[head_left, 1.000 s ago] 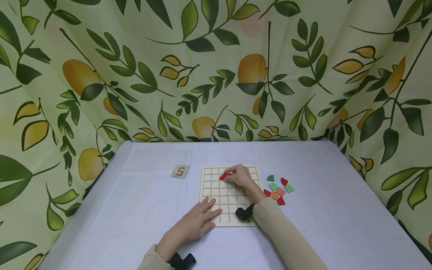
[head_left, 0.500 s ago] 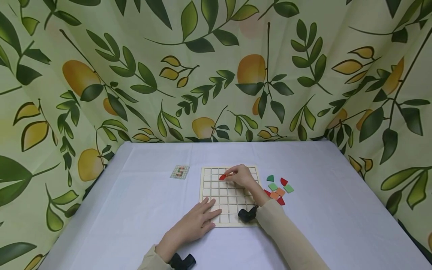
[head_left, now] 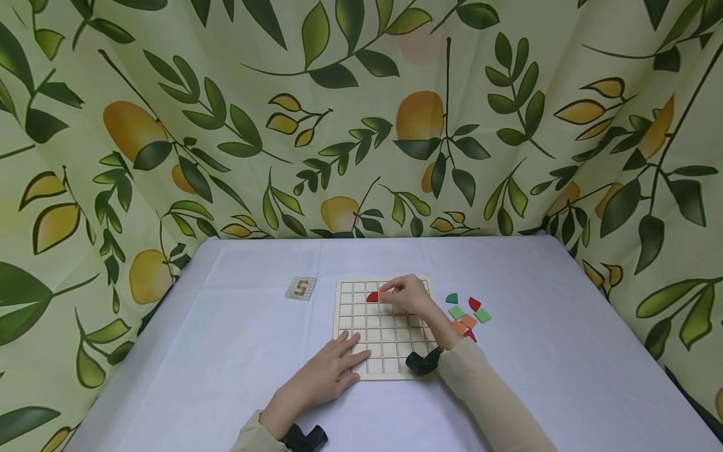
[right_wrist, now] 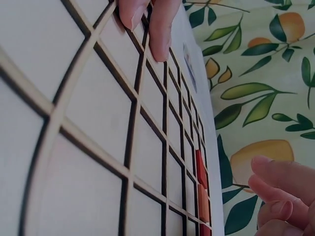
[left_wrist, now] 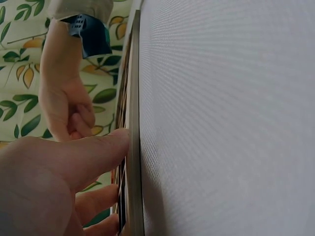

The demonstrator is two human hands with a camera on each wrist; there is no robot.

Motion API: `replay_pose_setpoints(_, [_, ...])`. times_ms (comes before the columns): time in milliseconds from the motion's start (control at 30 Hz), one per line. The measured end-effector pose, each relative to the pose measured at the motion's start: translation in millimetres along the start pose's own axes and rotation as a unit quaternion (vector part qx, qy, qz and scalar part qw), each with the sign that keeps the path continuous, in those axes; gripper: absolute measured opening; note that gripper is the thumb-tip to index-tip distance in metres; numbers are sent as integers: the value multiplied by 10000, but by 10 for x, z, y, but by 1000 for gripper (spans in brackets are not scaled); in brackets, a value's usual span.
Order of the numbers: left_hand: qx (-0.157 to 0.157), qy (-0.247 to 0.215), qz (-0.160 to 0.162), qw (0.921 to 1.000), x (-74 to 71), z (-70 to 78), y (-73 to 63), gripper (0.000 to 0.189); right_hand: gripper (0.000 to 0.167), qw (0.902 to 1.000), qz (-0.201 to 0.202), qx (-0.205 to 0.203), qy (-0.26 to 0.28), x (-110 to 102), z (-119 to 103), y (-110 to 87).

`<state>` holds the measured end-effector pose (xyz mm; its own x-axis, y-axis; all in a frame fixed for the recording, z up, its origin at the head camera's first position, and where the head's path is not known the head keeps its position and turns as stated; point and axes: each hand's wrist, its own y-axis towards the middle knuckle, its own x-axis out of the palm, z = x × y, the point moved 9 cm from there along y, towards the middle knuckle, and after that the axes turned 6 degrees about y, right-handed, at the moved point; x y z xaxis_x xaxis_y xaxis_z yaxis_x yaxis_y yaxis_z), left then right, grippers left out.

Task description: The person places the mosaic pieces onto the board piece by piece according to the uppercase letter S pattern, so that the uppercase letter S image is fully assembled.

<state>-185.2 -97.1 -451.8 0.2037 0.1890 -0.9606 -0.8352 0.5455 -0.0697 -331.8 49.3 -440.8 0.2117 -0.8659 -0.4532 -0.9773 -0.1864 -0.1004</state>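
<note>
My left hand (head_left: 327,370) lies with spread fingers on the near left corner of a pale wooden grid board (head_left: 361,323). In the left wrist view its thumb (left_wrist: 106,147) presses along the board's rim. Over the far part of the board is my right hand (head_left: 408,295), fingers loosely bent and holding nothing. In the right wrist view its fingers (right_wrist: 283,177) stand clear of the board. A red quarter-round tile (right_wrist: 201,162) and an orange square tile (right_wrist: 203,202) sit in neighbouring cells, with another red tile (right_wrist: 204,229) beyond the orange one, partly cut off by the frame.
Loose tiles lie right of the board: a green quarter-round (head_left: 452,298), a red quarter-round (head_left: 474,304), light green and orange squares (head_left: 469,321), and red ones partly behind the right wrist. A small pattern card (head_left: 300,288) lies to the left. A leaf-printed curtain (head_left: 361,125) surrounds the table.
My right hand has drawn back slightly to the right from the red and orange tiles, which stay on the board. Its forearm now covers part of the loose tiles. The left hand stays put.
</note>
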Motion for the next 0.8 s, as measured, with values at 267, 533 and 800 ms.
replay_pose_setpoints(267, [-45,-59,-34,10000,9,-13,5,45,21,9995,-103,-158,242,-91,-21,-81])
replay_pose_setpoints(533, [-17,-88,-12,10000,-15,11,-7,45,20,9999,66,-58,65,-192,22,-127])
replay_pose_setpoints(800, [-61,-63,6,10000,-1,-3,2,45,25,9994,-64,-130,322,-287,100,-241])
